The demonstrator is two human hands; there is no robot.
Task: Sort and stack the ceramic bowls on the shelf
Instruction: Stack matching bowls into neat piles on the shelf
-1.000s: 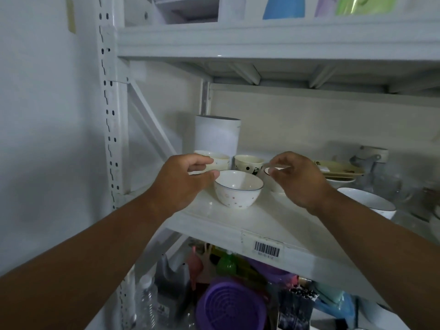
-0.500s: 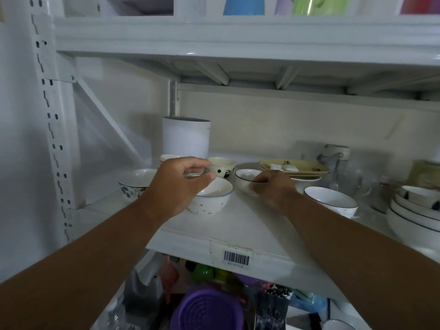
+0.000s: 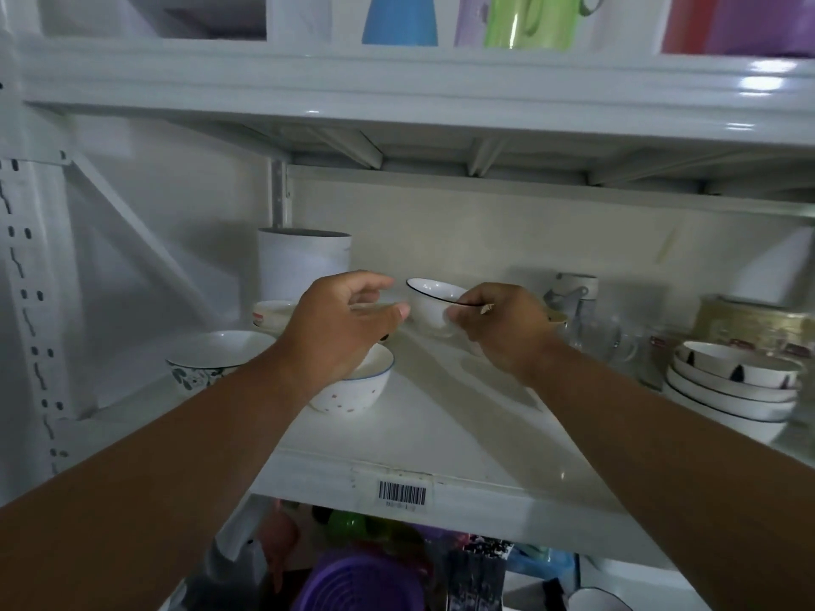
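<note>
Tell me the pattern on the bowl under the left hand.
White bowl with small scattered dots and a thin blue rim, seen in the head view.

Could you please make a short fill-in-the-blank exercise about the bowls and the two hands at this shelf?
1. The right hand holds a small white bowl with a dark ____.
2. The dotted bowl stands partly under the ____ hand.
3. The stack of black-marked bowls stands at the shelf's ____ end.
4. A ____ label is stuck on the shelf's front edge.

Missing words: rim; left; right; barcode
</note>
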